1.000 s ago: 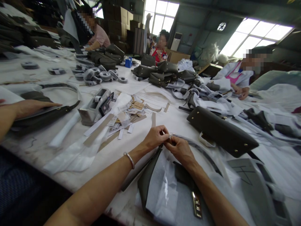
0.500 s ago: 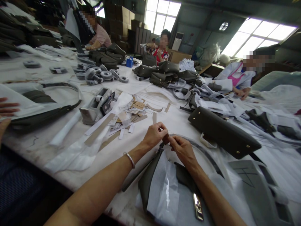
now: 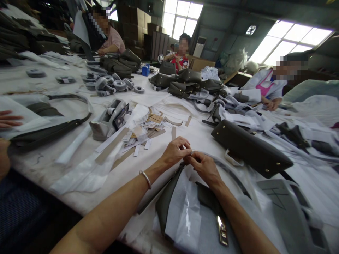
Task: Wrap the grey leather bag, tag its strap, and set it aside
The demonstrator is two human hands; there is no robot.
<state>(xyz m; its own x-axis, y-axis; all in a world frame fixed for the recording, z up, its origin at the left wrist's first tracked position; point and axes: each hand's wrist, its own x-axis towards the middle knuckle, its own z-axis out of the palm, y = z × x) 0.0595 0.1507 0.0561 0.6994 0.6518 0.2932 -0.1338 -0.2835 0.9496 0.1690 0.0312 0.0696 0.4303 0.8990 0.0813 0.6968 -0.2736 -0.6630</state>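
A dark olive handbag (image 3: 169,201) lies in front of me, partly covered by white tissue and clear film (image 3: 185,211). A shiny metal clasp (image 3: 221,231) shows on it below my right forearm. My left hand (image 3: 176,150), with a bangle (image 3: 145,179) at the wrist, is closed in a pinch at the bag's far end. Against its fingertips, my right hand (image 3: 202,164) is also closed. Whatever small part they pinch is hidden by the fingers. The bag's strap (image 3: 235,176), in a pale wrapping, curves away to the right of my hands.
Paper strips and tags (image 3: 150,128) lie beyond my left hand beside a grey tape dispenser (image 3: 106,121). Another olive bag (image 3: 249,148) rests at right, near a grey plastic holder (image 3: 288,208). A co-worker's hand (image 3: 10,120) is at far left; others sit across the table.
My hands stay together at the bag's end, with the fingers shifting slightly. At far left, the co-worker's lower hand has moved down toward the table edge.
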